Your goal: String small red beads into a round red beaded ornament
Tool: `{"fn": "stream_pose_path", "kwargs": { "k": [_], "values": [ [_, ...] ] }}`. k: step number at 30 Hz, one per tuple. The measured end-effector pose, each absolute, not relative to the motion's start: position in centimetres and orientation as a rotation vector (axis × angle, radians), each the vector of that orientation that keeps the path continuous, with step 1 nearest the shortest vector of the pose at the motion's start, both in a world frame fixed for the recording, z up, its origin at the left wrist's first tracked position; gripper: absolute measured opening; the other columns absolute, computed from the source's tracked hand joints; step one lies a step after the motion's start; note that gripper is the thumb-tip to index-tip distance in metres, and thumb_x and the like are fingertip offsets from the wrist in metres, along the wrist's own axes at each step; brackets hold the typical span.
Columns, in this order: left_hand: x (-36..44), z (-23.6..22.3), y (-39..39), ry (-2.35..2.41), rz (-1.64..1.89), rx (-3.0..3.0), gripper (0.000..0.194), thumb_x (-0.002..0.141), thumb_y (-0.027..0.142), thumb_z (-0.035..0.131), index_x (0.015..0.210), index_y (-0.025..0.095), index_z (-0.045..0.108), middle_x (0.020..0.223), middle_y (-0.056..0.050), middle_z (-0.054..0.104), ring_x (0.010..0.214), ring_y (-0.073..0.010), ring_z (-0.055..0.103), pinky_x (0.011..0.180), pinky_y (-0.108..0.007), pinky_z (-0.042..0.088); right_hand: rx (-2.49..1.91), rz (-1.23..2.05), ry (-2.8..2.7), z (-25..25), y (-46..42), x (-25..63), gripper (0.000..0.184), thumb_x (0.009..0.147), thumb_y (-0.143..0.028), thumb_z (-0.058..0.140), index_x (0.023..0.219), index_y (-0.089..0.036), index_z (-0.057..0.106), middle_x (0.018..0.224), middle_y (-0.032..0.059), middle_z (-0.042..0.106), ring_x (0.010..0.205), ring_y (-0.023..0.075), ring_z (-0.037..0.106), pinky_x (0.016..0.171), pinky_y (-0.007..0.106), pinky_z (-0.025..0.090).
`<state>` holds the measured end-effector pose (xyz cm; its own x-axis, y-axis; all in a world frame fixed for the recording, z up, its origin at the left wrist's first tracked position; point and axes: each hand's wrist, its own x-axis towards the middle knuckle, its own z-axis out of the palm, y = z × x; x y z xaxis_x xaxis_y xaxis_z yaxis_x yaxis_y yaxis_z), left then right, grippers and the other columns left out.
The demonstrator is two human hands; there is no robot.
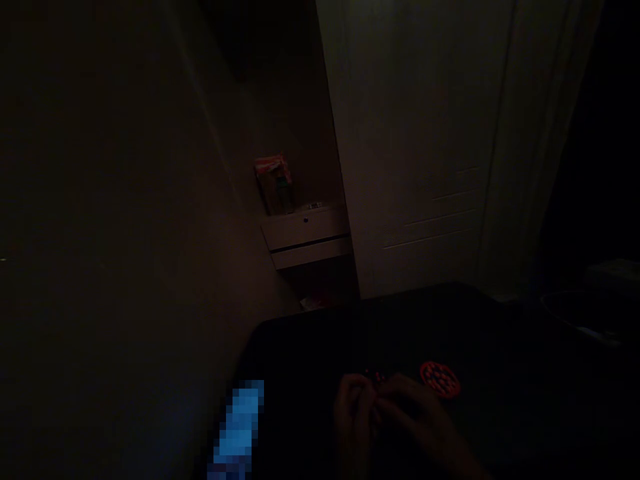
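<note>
In the dim lower middle of the head view, my left hand (pixel 356 407) and my right hand (pixel 413 403) meet, fingers bent and fingertips pressed together. Whatever sits between them is too dark and small to name. A few tiny red specks (pixel 378 377) show just beyond the fingertips; I cannot tell if they are held or lie on the surface. Right of my right hand lies a round red piece (pixel 440 380) with a bright rim and a pattern of dots inside, apart from both hands.
Under the hands is a dark flat surface (pixel 310 353). A glowing blue pixelated patch (pixel 240 427) is at lower left. Behind stand a pale panelled door (pixel 415 133) and a drawer unit (pixel 307 230) with a red-topped packet (pixel 273 180) on it. A wall runs along the left.
</note>
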<state>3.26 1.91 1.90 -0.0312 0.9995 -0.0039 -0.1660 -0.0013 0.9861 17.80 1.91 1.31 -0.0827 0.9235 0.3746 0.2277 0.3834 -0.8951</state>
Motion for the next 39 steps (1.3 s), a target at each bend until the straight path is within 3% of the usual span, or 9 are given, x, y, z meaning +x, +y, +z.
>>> {"fn": "stream_pose_path", "kwargs": {
  "k": [25,39],
  "values": [
    [3.33,2.23,2.00,1.107,1.295,1.087,0.049,0.074,0.066,0.071,0.079,0.017,0.066,0.057,0.003,0.053,0.049,-0.0094,0.044,0.046,-0.021,0.033,-1.033,0.872,-1.617,1.39,1.83,17.70,0.021,0.098,-0.036,0.057,0.085,-0.023,0.067,0.086,0.0025,0.069,0.081,0.0200,0.067,0.076,0.030,0.052],
    [3.40,2.67,1.98,1.107,1.298,1.089,0.049,0.073,0.065,0.072,0.076,0.017,0.064,0.056,0.004,0.052,0.048,-0.0088,0.042,0.047,-0.022,0.031,-1.050,0.893,-1.571,1.45,1.59,17.60,0.025,0.099,-0.040,0.054,0.083,-0.023,0.063,0.084,0.0020,0.067,0.078,0.0194,0.065,0.073,0.028,0.051]
  ]
}}
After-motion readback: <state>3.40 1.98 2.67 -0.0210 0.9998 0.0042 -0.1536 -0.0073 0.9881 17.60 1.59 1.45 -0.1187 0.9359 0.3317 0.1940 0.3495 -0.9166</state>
